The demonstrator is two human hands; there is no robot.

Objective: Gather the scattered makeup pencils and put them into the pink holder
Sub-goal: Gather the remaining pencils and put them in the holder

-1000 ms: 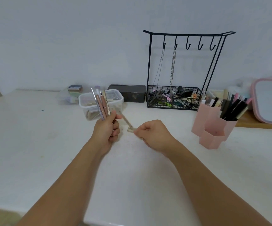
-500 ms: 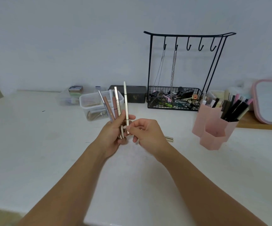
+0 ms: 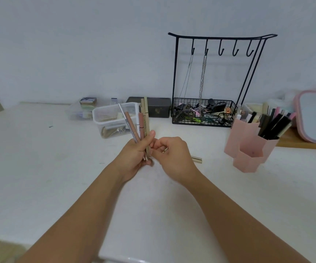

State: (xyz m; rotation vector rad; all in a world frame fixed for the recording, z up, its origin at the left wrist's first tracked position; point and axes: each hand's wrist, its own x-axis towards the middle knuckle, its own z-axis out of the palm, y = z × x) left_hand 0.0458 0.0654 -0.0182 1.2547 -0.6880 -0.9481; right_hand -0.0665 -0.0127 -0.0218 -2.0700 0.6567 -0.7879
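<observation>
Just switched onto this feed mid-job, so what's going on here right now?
A person is gathering makeup pencils over a white table. The left hand grips a fanned bunch of pencils, tips up. The right hand is right beside it, fingers curled near the bunch's lower end; whether it pinches anything is unclear. One gold pencil lies on the table just behind the right hand. The pink holder, off to the right, already has dark pencils in its rear compartments.

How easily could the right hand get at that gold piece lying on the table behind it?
Probably yes: the gold piece lies in the open on the table just beyond the right hand, nothing between them. The left hand holds the pencils.
</observation>
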